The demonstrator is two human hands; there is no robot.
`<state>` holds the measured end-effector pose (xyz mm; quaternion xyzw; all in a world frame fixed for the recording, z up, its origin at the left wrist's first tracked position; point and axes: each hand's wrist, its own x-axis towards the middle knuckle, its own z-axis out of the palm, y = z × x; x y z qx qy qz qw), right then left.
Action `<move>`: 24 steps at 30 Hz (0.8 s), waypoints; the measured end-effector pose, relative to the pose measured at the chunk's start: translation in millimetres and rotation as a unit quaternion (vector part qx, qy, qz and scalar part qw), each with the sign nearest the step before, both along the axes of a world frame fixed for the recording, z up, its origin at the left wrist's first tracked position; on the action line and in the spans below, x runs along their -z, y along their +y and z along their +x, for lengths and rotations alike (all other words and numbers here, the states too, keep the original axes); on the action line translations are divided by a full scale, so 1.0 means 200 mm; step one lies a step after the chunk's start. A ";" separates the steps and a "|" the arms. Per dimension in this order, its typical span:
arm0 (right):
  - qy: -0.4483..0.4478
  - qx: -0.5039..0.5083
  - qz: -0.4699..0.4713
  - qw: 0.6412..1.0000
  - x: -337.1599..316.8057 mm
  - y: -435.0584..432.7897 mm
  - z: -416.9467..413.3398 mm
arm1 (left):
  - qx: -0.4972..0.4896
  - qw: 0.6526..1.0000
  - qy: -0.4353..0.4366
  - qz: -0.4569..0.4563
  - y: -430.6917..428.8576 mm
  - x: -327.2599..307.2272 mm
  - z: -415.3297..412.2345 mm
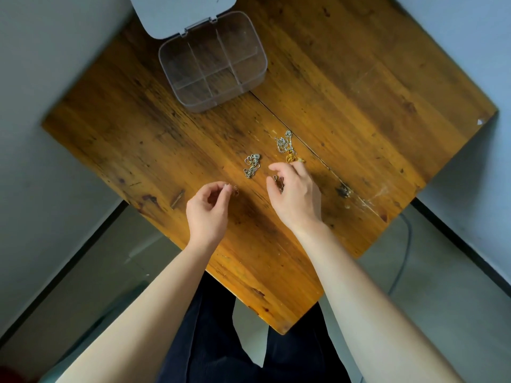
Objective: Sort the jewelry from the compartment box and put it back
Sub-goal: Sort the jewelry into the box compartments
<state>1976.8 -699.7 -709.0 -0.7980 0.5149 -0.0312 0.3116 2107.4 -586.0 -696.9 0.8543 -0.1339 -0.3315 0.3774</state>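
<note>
On the worn wooden surface [345, 78], the clear plastic compartment box [213, 60] stood open at the far side, its grey lid [179, 12] hinged back, and every visible compartment looked empty. That suggested the emptying was done and the sorting was under way, with the whole of the return to the box left to do.

Three lots of jewelry lay well apart from the box, nearer the person. A small heap of silver chain [252, 165] with looped, heart-like links sat in the middle. A second silver chain [284, 140] lay to its right, tangled against a gold piece [290, 157] with a rounded, knobbly shape. How many separate items made up each heap was too fine to tell.

The left hand [207, 208] hovered just above the surface with thumb and forefinger pinched on a tiny metal item [234, 189], possibly an earring or clasp; its form was too small to read. The right hand [294, 194] was curled with its fingers [276, 168] bent inward around another small silver bit [278, 181] near the palm, apparently gripping it, though the hold itself was partly hidden.

The box was hard, glossy and see-through, with thin straight dividers and rounded corners. The chains looked fine, limp and shiny, likely to snag on one another. The surface was orange-brown planking, scratched, stained and split by a dark seam running close to the gold piece.
</note>
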 end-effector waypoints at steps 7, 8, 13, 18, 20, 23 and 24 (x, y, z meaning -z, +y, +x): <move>0.008 -0.017 -0.010 1.000 0.02 -0.05 0.23 | -0.201 0.890 0.391 -0.122 0.03 -0.07 0.16; 0.010 -0.015 -0.002 1.000 0.02 -0.05 0.23 | -0.201 0.881 0.408 -0.126 0.03 -0.07 0.17; 0.013 0.000 0.070 0.997 0.00 -0.08 0.18 | -0.210 0.870 0.427 -0.130 0.02 -0.09 0.20; -0.126 0.164 0.220 0.953 -0.13 -0.13 0.14 | -0.205 0.887 0.396 -0.118 -0.03 -0.16 0.20; -0.190 0.214 0.261 0.922 -0.23 -0.16 0.15 | -0.189 0.906 0.363 -0.110 -0.06 -0.20 0.22; -0.224 0.205 0.272 0.913 -0.36 -0.23 0.18 | -0.157 0.942 0.277 -0.108 -0.13 -0.26 0.27; -0.236 0.198 0.271 0.912 -0.40 -0.26 0.20 | -0.144 0.951 0.248 -0.116 -0.15 -0.29 0.30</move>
